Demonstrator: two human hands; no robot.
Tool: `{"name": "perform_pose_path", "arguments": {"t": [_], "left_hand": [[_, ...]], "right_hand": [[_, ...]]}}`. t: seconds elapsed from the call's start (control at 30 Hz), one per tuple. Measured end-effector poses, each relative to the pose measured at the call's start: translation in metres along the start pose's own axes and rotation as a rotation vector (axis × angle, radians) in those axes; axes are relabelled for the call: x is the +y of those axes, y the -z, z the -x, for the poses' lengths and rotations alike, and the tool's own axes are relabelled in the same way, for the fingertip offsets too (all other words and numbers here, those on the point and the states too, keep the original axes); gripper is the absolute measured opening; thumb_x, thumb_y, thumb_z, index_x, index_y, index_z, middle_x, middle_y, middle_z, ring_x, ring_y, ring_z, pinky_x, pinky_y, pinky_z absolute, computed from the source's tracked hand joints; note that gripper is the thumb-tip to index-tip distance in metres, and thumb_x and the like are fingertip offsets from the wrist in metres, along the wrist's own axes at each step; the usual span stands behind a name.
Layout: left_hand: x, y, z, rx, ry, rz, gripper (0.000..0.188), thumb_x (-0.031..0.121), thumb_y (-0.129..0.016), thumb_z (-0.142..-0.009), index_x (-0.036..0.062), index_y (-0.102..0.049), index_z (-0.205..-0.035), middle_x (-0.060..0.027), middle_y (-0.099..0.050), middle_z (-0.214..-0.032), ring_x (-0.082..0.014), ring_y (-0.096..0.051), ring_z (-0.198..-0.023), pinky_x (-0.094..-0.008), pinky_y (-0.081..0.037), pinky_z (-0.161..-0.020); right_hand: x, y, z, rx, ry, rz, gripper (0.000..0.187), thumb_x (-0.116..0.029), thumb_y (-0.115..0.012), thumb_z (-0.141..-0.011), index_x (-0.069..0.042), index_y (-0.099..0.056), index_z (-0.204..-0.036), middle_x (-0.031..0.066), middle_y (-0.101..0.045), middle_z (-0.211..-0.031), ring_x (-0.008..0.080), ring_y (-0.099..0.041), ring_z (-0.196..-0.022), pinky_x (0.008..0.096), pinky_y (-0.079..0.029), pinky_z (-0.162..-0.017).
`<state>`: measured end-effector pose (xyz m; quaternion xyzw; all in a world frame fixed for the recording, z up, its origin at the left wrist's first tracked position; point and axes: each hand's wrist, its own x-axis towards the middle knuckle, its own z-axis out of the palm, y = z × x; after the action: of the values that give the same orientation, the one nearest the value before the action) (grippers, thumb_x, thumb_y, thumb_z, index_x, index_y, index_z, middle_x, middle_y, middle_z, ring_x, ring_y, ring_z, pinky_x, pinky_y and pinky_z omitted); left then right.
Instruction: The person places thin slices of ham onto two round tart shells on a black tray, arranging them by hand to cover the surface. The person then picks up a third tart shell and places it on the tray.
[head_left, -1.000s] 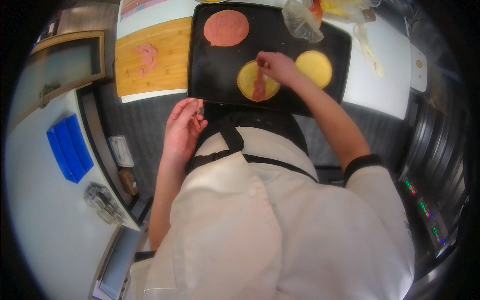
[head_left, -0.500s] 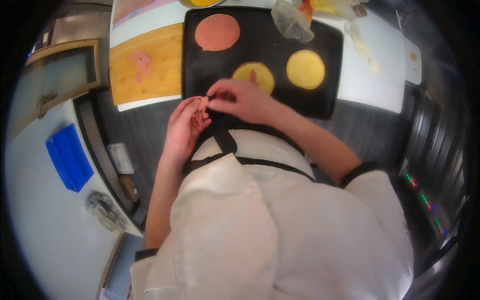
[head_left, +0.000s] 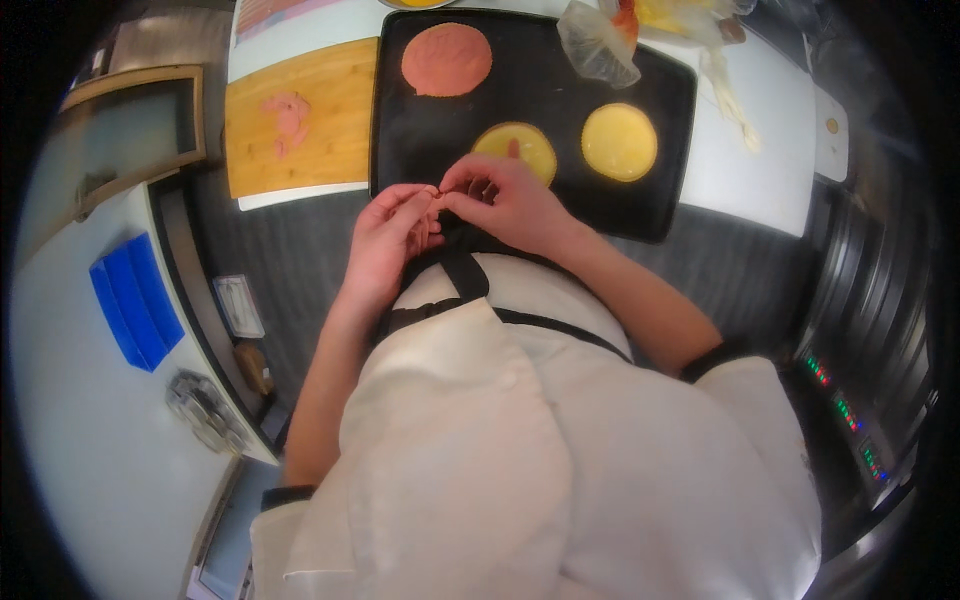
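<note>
My left hand [head_left: 388, 240] is closed around a small piece of pink dough [head_left: 437, 203], mostly covered by its fingers. The thumb and fingers of my right hand [head_left: 520, 205] pinch at the same dough, and the two hands' fingertips meet just off the near edge of a black baking tray [head_left: 545, 95]. Beyond my right hand lies a yellow dough round [head_left: 535, 150] with a crimped edge and a small pink strip on it. A second yellow round [head_left: 619, 142] sits to its right, and a pink-topped round [head_left: 447, 60] at the far left.
Left of the tray, a wooden board [head_left: 335, 110] carries pink dough scraps [head_left: 290, 122]. A clear plastic bag [head_left: 598, 45] rests on the tray's far right. On the side counter stand a blue bin [head_left: 137, 300] and several metal cutters [head_left: 203, 410]. Panel lights [head_left: 847, 410] glow at right.
My hands have come together: the right fingertips now meet the left ones at the pink dough. The view has shifted slightly, and the dough's hanging strands show less.
</note>
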<state>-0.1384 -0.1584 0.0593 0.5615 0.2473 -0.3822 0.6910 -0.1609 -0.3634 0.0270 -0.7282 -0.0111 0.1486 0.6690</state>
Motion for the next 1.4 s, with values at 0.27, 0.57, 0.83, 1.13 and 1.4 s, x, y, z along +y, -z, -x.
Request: {"name": "perform_pose_path", "arguments": {"t": [0.27, 0.57, 0.83, 1.13, 1.4], "left_hand": [[-0.001, -0.002, 0.001, 0.005, 0.001, 0.050, 0.021, 0.015, -0.061, -0.103, 0.0032, -0.064, -0.120, -0.0068, -0.071, -0.103, -0.0146, -0.067, -0.084, -0.0313, -0.058, -0.081], [-0.003, 0.006, 0.000, -0.008, 0.000, 0.086, 0.022, 0.016, -0.059, -0.104, 0.0040, -0.064, -0.122, -0.0097, -0.071, -0.109, -0.0165, -0.069, -0.088, -0.0335, -0.058, -0.082], [-0.004, 0.014, 0.002, 0.023, -0.002, 0.081, 0.017, 0.016, -0.061, -0.103, 0.0068, -0.065, -0.117, -0.0079, -0.072, -0.112, -0.0134, -0.067, -0.088, -0.0329, -0.057, -0.084], [-0.008, 0.017, 0.000, 0.030, -0.010, 0.097, 0.018, 0.017, -0.068, -0.100, 0.0055, -0.067, -0.113, -0.0072, -0.073, -0.107, -0.0125, -0.065, -0.086, -0.0311, -0.057, -0.082], [-0.011, 0.021, -0.002, 0.028, -0.007, 0.081, 0.018, 0.017, -0.062, -0.104, 0.0087, -0.066, -0.119, -0.0050, -0.073, -0.111, -0.0104, -0.066, -0.086, -0.0318, -0.057, -0.083]], "right_hand": [[0.008, -0.002, 0.002, -0.007, -0.100, -0.139, 0.016, -0.017, -0.072, -0.095, -0.005, -0.070, -0.104, -0.0029, -0.067, -0.085, 0.0039, -0.058, -0.073, 0.0215, -0.047, -0.072], [0.020, 0.003, 0.005, 0.048, -0.141, -0.147, 0.019, -0.020, -0.072, -0.096, -0.004, -0.070, -0.106, 0.0016, -0.068, -0.087, 0.0079, -0.062, -0.077, 0.0258, -0.051, -0.073], [0.096, 0.078, -0.001, 0.155, -0.243, 0.315, 0.024, -0.022, -0.071, -0.093, 0.000, -0.071, -0.102, 0.0133, -0.071, -0.086, 0.0226, -0.069, -0.079, 0.0372, -0.055, -0.074], [0.130, 0.086, -0.017, -0.108, -0.172, 0.788, 0.018, -0.023, -0.070, -0.089, -0.006, -0.072, -0.094, 0.0141, -0.072, -0.096, 0.0368, -0.069, -0.093, 0.0467, -0.056, -0.080], [0.120, 0.091, -0.039, -0.121, -0.037, 0.997, 0.017, -0.026, -0.065, -0.093, -0.011, -0.070, -0.099, 0.0092, -0.067, -0.103, 0.0335, -0.068, -0.101, 0.0472, -0.057, -0.081]]}}
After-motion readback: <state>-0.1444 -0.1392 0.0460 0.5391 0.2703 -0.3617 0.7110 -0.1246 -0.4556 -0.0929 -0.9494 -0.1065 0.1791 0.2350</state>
